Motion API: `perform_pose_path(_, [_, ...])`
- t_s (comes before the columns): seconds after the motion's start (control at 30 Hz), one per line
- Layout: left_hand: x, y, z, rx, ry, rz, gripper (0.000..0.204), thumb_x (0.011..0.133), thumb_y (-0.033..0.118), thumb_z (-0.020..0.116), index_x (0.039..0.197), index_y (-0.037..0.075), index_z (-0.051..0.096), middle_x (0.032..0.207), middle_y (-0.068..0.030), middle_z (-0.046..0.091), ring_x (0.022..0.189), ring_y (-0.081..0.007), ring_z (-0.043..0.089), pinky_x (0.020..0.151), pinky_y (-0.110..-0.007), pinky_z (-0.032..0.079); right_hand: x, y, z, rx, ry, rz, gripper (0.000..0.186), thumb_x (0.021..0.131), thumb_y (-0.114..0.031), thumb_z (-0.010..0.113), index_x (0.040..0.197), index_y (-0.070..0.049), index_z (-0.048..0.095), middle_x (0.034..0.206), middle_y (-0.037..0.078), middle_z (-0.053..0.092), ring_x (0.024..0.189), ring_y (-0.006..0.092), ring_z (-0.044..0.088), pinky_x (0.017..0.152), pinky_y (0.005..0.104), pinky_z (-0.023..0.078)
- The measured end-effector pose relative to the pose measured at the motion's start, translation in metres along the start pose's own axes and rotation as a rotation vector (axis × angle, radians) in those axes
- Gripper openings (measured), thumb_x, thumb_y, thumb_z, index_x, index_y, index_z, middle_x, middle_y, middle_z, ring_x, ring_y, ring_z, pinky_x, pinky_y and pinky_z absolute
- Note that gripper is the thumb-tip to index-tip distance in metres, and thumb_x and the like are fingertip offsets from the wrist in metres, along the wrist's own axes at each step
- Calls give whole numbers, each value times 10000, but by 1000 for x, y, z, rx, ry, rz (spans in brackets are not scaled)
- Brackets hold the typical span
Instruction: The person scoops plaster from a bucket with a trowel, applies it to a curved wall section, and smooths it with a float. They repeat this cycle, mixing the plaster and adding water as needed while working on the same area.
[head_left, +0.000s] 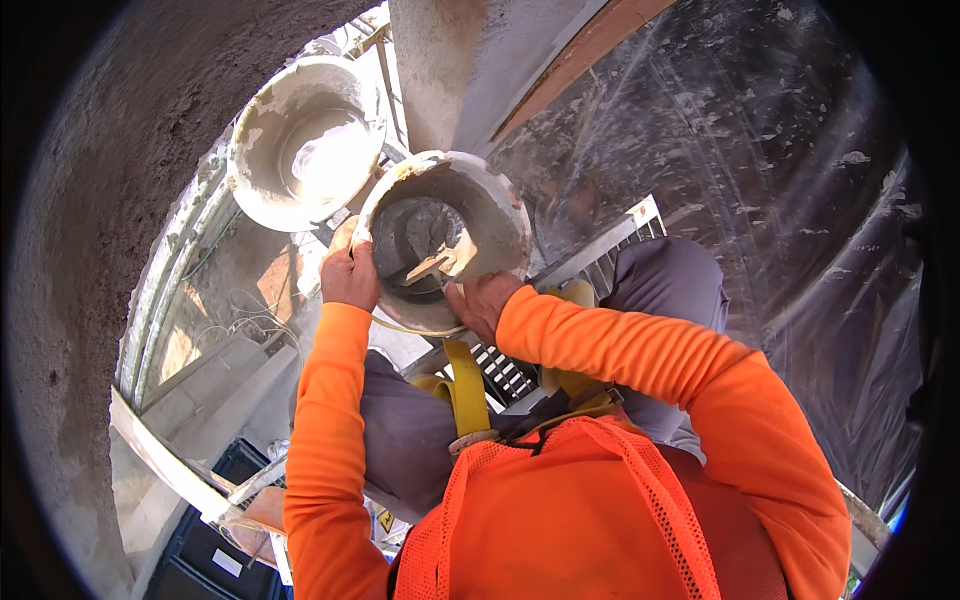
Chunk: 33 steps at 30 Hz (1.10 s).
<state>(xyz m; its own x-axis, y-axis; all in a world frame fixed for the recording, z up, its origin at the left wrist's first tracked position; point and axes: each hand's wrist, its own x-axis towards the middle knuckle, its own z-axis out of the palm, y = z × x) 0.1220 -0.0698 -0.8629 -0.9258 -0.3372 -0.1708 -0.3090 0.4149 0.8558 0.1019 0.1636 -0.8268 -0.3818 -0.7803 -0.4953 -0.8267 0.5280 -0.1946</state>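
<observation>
Fingers curl over the left side of a round, pale grey, mortar-crusted bucket, where the left hand is bent closed on the rim. At the near right side, the right hand is folded around the handle end of a flat, tan trowel-like tool; most of the handle is hidden by the hand.

The bucket sits just in front of the person's knees, its mouth facing up. Its inner wall is streaked, and dark grey, wet-looking mortar lies at the bottom, partly sunlit, with the tool over it.

Just beyond the left hand stands a second wide, whitish, crusted bucket, its rim close to the first. A dark, glossy plastic sheet spreads to the right, past a white metal grating. Open room lies between the left forearm and a rough, curved brown-grey wall.
</observation>
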Motion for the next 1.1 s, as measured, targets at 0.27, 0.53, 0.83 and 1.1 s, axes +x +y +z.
perform_pose_path(0.27, [2,8,0,32,-27,-15,352,994,150,535,1290,-6,646,1145,-201,721,1066,-298,688,949,-359,501,-6,46,-8,-62,-53,202,443,957,-225,527,1355,-33,554,1070,205,681,890,344,714,720,462,562])
perform_pose_path(0.53, [2,9,2,11,24,-15,371,985,181,552,1292,-6,644,1173,-222,713,1082,-340,690,959,-372,504,-20,42,-30,150,-272,251,506,953,-163,563,1451,-90,502,1179,221,683,1051,377,715,825,490,578])
perform_pose_path(0.83, [1,11,3,73,39,56,353,986,194,543,1267,11,654,1049,-223,723,980,-385,698,887,-412,521,-22,12,5,186,-128,258,556,956,-221,557,1488,-86,467,1108,227,683,967,400,710,830,482,560])
perform_pose_path(1.1, [0,9,2,68,21,53,355,1000,214,550,1284,31,659,1125,-222,721,1060,-366,696,931,-393,514,-52,20,-40,396,-237,169,495,964,-294,596,1431,-141,541,1035,210,722,963,426,703,858,522,540])
